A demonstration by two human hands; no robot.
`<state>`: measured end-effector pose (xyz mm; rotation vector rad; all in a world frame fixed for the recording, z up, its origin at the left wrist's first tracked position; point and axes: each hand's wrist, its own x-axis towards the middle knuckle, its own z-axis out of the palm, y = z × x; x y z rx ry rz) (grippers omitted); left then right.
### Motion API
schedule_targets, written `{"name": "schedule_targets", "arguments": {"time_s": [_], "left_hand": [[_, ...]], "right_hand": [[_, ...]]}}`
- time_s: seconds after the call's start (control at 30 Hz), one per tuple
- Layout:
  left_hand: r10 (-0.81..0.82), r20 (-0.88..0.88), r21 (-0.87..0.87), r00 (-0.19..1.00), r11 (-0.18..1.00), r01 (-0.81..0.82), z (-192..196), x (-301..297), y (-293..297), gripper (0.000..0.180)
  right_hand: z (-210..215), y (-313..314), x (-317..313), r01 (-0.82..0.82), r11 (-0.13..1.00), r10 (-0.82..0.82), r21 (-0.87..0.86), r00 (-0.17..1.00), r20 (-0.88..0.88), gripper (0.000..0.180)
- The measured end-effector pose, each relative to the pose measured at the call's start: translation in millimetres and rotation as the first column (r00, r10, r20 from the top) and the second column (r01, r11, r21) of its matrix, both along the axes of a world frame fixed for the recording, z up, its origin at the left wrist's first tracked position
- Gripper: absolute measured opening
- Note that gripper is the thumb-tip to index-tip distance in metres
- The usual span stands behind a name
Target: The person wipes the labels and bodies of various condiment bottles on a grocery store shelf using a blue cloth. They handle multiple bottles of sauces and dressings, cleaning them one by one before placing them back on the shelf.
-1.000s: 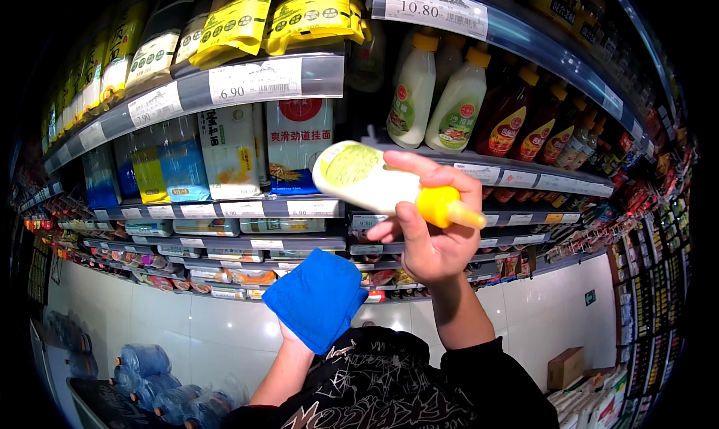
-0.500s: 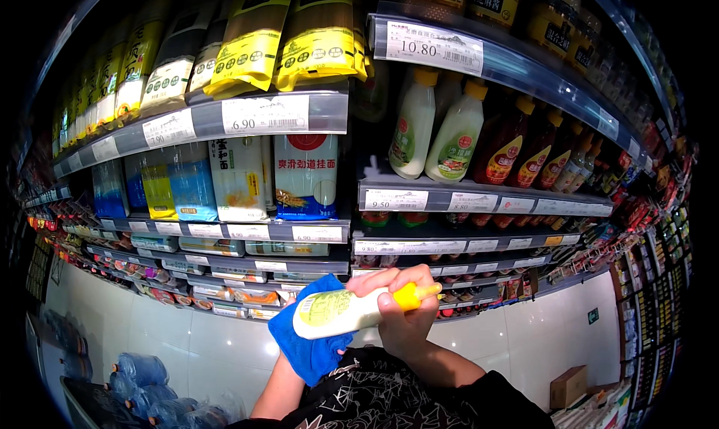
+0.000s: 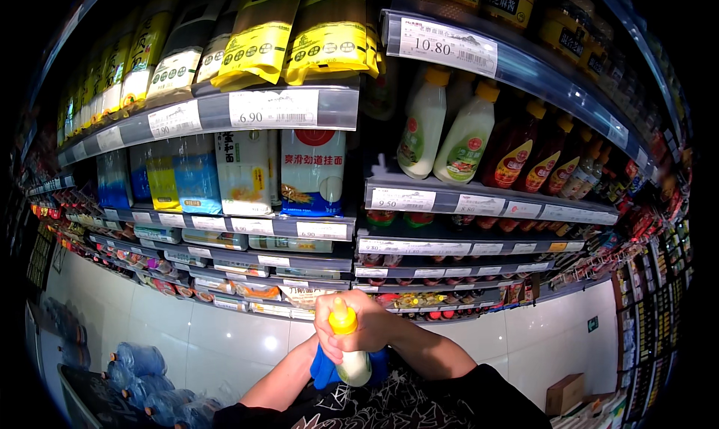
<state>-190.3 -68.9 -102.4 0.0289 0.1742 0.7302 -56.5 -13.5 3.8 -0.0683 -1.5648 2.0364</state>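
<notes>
In front of my chest I hold a squeeze bottle (image 3: 355, 370) of pale dressing with a yellow nozzle cap. Its cap points up toward me, with the body tilted down and away from the shelves. My right hand (image 3: 368, 322) is closed round the neck, just below the cap. A blue cloth (image 3: 323, 369) shows on both sides of the bottle body. My left hand (image 3: 312, 347) is behind the bottle at the cloth; its fingers are mostly hidden.
Ahead, a shelf (image 3: 494, 204) carries similar white bottles (image 3: 466, 146) with yellow caps beside dark red sauce bottles (image 3: 517, 155). Noodle packs (image 3: 311, 170) fill the left shelves. Large water bottles (image 3: 142, 360) stand at lower left, a cardboard box (image 3: 565, 394) at lower right.
The bottle has turned from lying sideways to pointing its cap up toward me. Both hands have moved left and lower, and the cloth is now mostly behind the bottle.
</notes>
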Motion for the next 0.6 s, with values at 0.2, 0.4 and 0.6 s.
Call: {"name": "schedule_targets", "arguments": {"time_s": [0.2,0.4,0.6], "left_hand": [[0.251,-0.267,0.176,0.931,0.962,-0.209,-13,-11,6,0.055],[0.371,-0.739,0.298,0.562,0.928,-0.222,40,5,16,0.069],[0.359,-0.639,0.480,0.681,0.877,-0.012,19,-7,16,0.056]], "right_hand": [[-51,34,8,0.362,0.895,-0.384,-0.263,0.923,-0.036,0.014],[-72,23,6,0.464,0.843,-0.518,0.271,0.837,0.178,0.013],[-50,31,9,0.473,0.879,-0.476,0.061,0.864,0.163,0.013]]}}
